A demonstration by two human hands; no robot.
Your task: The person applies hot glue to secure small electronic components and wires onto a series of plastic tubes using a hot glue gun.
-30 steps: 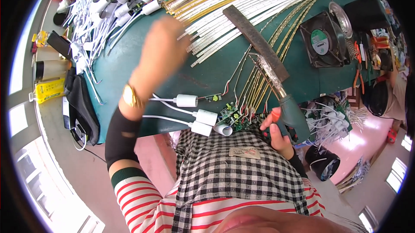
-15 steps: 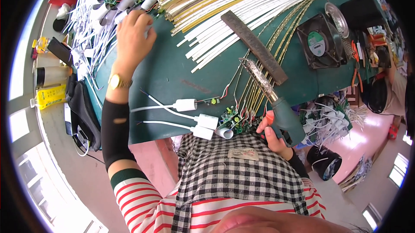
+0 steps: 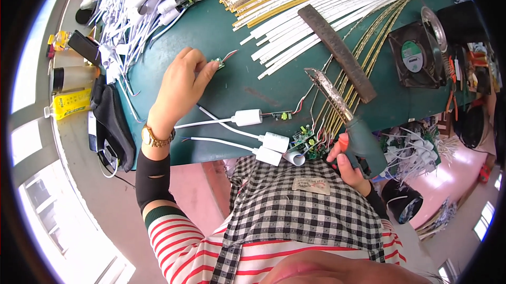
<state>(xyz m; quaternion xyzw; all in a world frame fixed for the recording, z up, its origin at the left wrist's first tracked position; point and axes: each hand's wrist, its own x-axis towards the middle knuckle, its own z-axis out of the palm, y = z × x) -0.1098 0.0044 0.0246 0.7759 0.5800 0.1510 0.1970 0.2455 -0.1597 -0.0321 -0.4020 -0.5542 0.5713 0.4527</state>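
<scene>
Two hands busy: left hand pinching small circuit board mid-worktop for access, right hand wrapped around soldering gun, tip raised clear near front edge.

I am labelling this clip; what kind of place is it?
Probably an electronics assembly workbench: the right hand holds a soldering gun, the left hand pinches a small circuit board, beside bundled white strips.
</scene>
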